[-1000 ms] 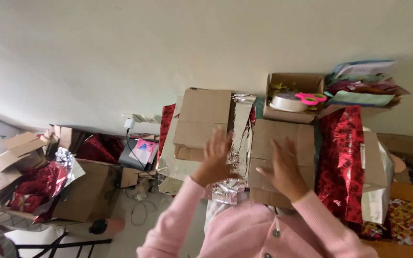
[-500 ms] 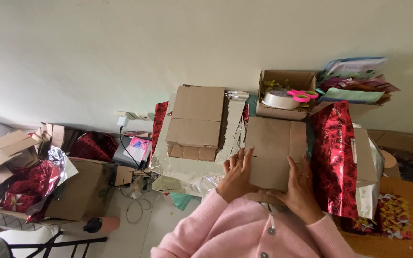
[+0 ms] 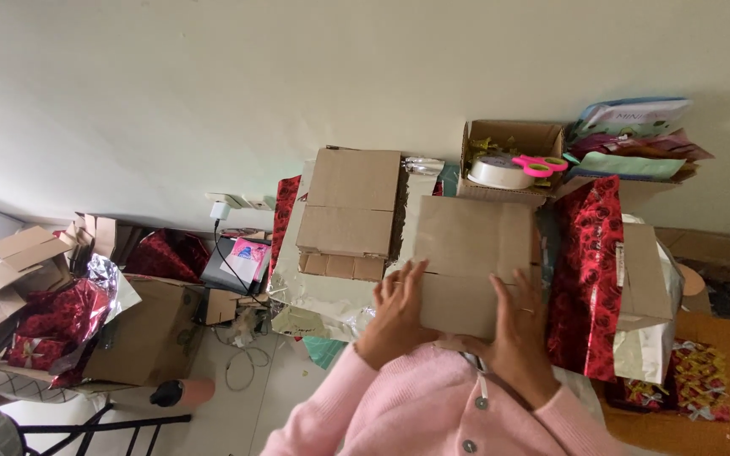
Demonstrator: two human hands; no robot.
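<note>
Hands (image 3: 458, 325) at cardboard box (image 3: 473, 253) near edge.

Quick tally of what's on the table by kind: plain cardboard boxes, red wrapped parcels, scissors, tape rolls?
Closed cardboard boxes: 2, one under both hands, one beside it
Open cardboard box: 1
Red wrapped parcels: 1
Pink scissors: 1
White tape rolls: 1
Total: 6

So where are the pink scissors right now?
In the head view, the pink-handled scissors lie in an open brown cardboard box against the wall, beside a white tape roll, up and right of the flat cardboard box under both hands.
</note>
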